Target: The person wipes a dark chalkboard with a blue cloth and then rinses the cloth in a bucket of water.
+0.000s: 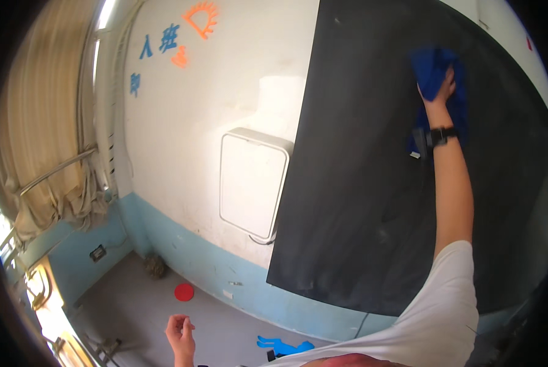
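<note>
My right hand (440, 87) is raised high on the right, shut on a blue cloth (432, 75) that lies against a blackboard (356, 183). Part of the cloth hangs down behind my wrist, with a small white tag at its lower end. A dark watch is on that wrist. Low in the picture, left of the blackboard, my left hand (180, 328) is held up with its fingers curled and nothing seen in them. Faint pale smears mark the blackboard.
A white box (254, 183) is mounted on the wall beside the blackboard. Beige curtains (49, 114) hang at the left. On the floor are a red disc (184, 292) and a brown bundle (154, 266). A blue figure-shaped item (285, 346) shows at the bottom.
</note>
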`<state>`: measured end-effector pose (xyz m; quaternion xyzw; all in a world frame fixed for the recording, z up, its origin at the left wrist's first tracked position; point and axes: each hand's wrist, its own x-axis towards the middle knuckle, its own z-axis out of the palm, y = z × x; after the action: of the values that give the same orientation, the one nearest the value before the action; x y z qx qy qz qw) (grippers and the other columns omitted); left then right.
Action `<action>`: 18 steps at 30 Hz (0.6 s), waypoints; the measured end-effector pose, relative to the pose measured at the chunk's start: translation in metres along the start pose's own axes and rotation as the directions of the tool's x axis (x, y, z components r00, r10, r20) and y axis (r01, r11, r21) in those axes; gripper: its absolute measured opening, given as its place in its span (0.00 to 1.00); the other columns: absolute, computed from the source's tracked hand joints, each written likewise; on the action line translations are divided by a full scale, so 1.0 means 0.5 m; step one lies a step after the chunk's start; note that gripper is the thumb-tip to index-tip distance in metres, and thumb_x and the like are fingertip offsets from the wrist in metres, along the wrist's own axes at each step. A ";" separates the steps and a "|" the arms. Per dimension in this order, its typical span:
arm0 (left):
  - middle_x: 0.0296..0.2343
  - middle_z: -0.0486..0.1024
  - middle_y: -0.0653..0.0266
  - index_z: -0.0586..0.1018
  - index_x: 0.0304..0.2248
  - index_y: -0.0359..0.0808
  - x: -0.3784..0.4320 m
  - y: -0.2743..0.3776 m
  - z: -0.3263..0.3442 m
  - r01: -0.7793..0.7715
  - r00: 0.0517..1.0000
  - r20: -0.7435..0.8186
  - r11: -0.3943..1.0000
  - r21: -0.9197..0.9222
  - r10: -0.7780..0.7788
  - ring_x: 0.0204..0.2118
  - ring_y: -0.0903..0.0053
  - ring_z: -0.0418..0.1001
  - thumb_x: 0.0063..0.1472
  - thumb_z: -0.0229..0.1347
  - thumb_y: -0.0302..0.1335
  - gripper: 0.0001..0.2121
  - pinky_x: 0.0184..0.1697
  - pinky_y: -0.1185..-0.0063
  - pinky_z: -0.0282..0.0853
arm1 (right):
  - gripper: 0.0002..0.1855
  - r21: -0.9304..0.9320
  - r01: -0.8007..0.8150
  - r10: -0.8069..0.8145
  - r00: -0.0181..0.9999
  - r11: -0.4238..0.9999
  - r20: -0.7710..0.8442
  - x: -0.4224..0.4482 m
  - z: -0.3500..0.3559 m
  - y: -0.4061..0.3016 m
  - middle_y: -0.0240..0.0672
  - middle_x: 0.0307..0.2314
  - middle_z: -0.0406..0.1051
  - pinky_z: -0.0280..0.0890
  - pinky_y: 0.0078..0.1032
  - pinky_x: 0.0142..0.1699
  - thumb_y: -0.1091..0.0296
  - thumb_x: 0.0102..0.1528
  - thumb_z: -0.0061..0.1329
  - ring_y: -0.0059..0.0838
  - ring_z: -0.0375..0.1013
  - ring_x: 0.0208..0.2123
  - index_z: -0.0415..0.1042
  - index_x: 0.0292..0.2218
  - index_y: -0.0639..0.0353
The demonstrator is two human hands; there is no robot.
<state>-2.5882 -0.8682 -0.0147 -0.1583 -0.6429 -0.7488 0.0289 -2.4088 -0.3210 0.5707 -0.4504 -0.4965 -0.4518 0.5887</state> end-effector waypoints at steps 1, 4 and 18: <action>0.21 0.69 0.67 0.71 0.29 0.30 0.032 -0.012 0.003 0.013 0.999 0.035 1.000 -0.025 -0.012 0.22 0.85 0.68 0.58 0.49 0.19 0.01 0.27 0.86 0.65 | 0.44 -0.023 -0.009 0.009 1.000 1.000 -0.005 0.038 0.032 0.003 0.44 0.56 0.52 0.49 0.35 0.61 0.52 0.50 0.53 0.38 0.51 0.59 0.47 0.60 0.59; 0.21 0.69 0.67 0.71 0.29 0.30 0.088 -0.013 0.042 0.055 0.992 0.118 0.992 -0.117 -0.041 0.22 0.85 0.69 0.57 0.50 0.19 0.00 0.26 0.86 0.65 | 0.55 0.476 0.075 -0.013 0.991 0.876 -0.132 0.124 0.086 -0.009 0.45 0.58 0.47 0.46 0.36 0.62 0.42 0.42 0.57 0.39 0.46 0.61 0.43 0.61 0.58; 0.22 0.69 0.68 0.72 0.30 0.33 0.146 -0.086 0.004 0.172 0.972 0.169 0.985 -0.033 -0.164 0.26 0.83 0.66 0.60 0.50 0.22 0.02 0.31 0.83 0.63 | 0.50 0.435 0.158 -0.223 0.969 0.887 0.104 0.291 -0.009 -0.274 0.53 0.56 0.50 0.56 0.28 0.58 0.51 0.45 0.55 0.46 0.57 0.55 0.43 0.60 0.60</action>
<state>-2.6676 -0.8473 -0.0357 -0.1657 -0.6361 -0.7480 -0.0920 -2.5280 -0.3631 0.7255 -0.2938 -0.6676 -0.3537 0.5856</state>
